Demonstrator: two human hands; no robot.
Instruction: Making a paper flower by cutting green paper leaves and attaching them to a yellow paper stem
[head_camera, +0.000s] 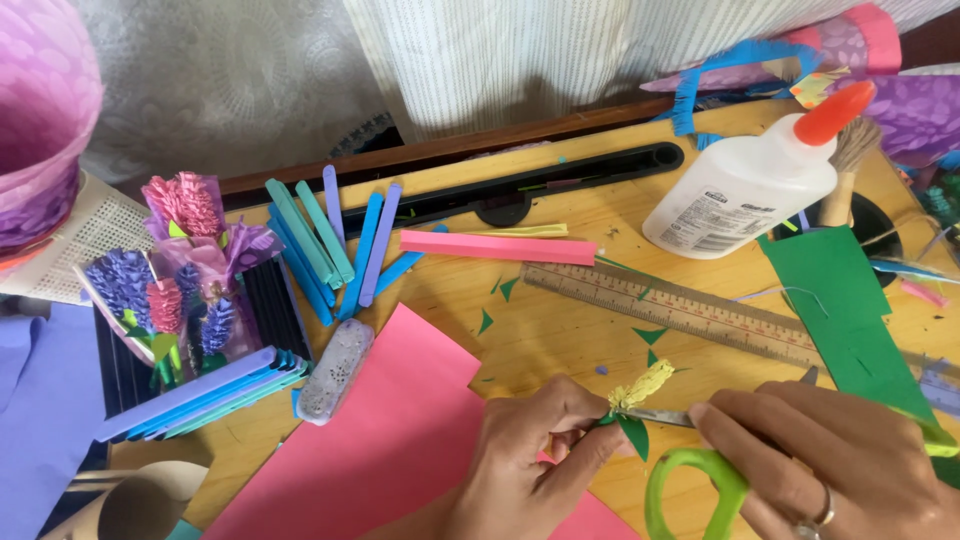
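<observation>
My left hand (530, 445) pinches a small yellow fringed paper flower (640, 386) with a green paper leaf (634, 434) at its base. My right hand (850, 460) grips scissors with lime-green handles (700, 480); the metal blades (655, 416) reach the flower's base, right against the leaf. Both hands hover low over the wooden desk (560, 340) near its front edge. A pink paper sheet (390, 440) lies under my left hand.
A wooden ruler (690, 312) lies behind the hands, with a white glue bottle with orange cap (745, 180) and green paper (850, 320) to the right. Pink folded strip (500, 247), blue and purple strips (330, 245), a grey eraser (335, 370), a paper flower bouquet (190, 270) sit left.
</observation>
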